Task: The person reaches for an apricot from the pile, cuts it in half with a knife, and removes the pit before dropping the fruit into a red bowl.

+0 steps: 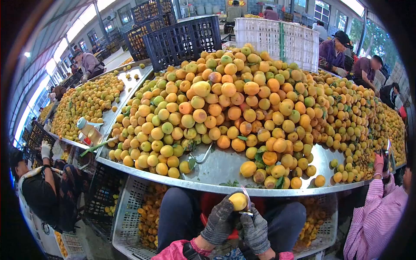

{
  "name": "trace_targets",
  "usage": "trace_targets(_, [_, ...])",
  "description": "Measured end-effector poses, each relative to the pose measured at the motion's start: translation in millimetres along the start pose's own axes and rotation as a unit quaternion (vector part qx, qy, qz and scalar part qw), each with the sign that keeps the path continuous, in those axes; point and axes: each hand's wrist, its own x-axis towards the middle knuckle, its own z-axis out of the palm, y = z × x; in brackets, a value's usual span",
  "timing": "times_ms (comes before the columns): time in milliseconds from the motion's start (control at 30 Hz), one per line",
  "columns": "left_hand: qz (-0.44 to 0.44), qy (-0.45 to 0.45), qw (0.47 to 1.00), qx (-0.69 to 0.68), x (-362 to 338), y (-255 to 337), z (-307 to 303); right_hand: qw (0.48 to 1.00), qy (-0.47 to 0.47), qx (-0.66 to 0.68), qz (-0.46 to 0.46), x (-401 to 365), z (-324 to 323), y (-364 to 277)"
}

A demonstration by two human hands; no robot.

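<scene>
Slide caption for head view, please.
Gloved left hand holds a yellow fruit beside a blade in the gloved right hand, before a metal table heaped with apricot-like fruit.

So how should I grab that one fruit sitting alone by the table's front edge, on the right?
I'd pinch the lone fruit round its middle, coming from above the front rim. It's round, so it might roll; the heap is behind, while top and front look free.

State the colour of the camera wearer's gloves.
Mottled grey, left glove and right glove alike; clearest in the head view.
</scene>
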Motion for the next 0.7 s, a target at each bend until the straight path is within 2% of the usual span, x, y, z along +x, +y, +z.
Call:
trace_targets(67, [-0.026, -0.002, 0.999, -0.033, -5.6, -0.8, -5.6, 1.0, 0.004, 0.005, -0.029, -5.1, 4.1, -3.8])
trace_targets(133, [-0.014, 0.001, 0.999, -0.041, -11.8, -0.5, -2.6, 0.998, 0.001, -0.012, -0.054, -10.0, 4.7, -11.8])
trace_targets(267, [0.005, -0.024, 0.999, -0.032, -19.4, 5.0, 7.2, 1.0, -0.023, -0.014, -0.015, -17.2, -1.0, 6.6])
trace_targets(333, [0.014, -0.019, 0.999, -0.022, -23.1, 5.3, 12.5, 0.997, -0.002, -0.008, -0.077, -17.0, -0.2, 19.2])
trace_targets(467, [0.024, 0.007, 1.0, -0.01, -24.4, 3.2, 15.2, 0.996, 0.024, -0.028, -0.077, -18.8, 0.9, 15.0])
trace_targets(567, [0.005, 0.018, 1.0, -0.02, -23.5, 6.0, 19.4, 0.998, 0.027, 0.012, -0.059, -18.6, -0.9, 17.1])
trace_targets(633, [0.001, 0.021, 0.999, -0.031, -20.4, 1.5, 16.1, 0.997, -0.021, -0.062, -0.049, -18.8, -7.9, 18.0])
trace_targets(700, [-0.003, 0.024, 0.999, -0.043, -18.3, -0.5, 13.6, 0.996, -0.026, -0.062, -0.05, -16.7, -9.1, 19.9])
